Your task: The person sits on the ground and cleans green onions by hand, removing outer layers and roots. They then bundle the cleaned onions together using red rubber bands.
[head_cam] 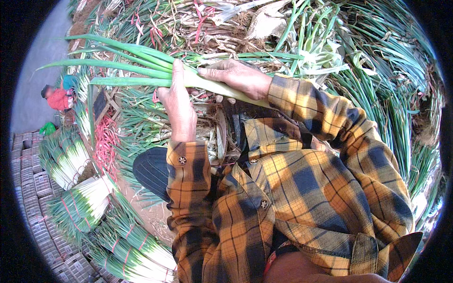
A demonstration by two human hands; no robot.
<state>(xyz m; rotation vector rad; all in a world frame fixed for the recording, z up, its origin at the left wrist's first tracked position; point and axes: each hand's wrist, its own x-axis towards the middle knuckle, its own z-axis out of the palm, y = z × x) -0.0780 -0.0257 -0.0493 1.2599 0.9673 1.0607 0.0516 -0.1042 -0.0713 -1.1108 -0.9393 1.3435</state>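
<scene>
A large green onion stalk [226, 90] lies across both my hands. Its long green leaves [141, 72] fan out to the left, and its pale shank runs right, towards my right sleeve. My left hand [182, 113] grips it where the leaves meet the shank, thumb pointing up across the front. Farther along, my right hand [240, 78] holds the pale shank, thumb on top and fingers partly hidden behind it. The root end is hidden near my right forearm. Loose, unpeeled green onions with dry outer leaves [226, 35] lie beyond and beneath my hands.
Bound green onion bundles [131, 247] lie at lower left beside stacked grey crates [42, 208]. Red ties [105, 145] are heaped near a wooden frame [111, 104]. Stripped leaf sheaths [318, 58] and a large onion heap [385, 53] lie right. A person [58, 99] is at far left.
</scene>
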